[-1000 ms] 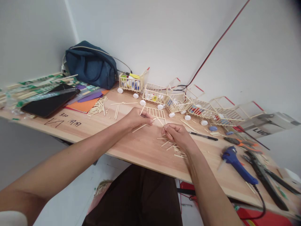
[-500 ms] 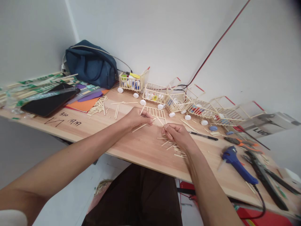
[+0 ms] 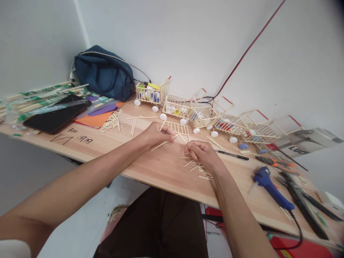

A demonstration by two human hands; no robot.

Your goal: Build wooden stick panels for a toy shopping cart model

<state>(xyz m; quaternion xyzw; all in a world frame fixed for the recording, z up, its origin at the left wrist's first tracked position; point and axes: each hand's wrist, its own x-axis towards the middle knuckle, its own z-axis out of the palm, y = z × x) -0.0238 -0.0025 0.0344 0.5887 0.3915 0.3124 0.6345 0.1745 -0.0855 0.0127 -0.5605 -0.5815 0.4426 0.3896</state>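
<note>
The left hand (image 3: 160,135) is curled, thumb and fingers pinched on thin sticks (image 3: 159,146): one juts up above the knuckles, another slants down below the fingers toward the table (image 3: 150,168). Whether these are joined, I cannot tell. The right hand (image 3: 198,150) is closed too, fingertips gripping a single stick (image 3: 182,138) that points up and leftward, its upper end close to the left fingertips; whether it touches anything there is too small to tell. Just beyond both hands a slatted panel (image 3: 177,129) lies flat. Short offcuts (image 3: 200,168) lie scattered near the right hand, on the near side, and a pen (image 3: 233,155) rests to its right.
</note>
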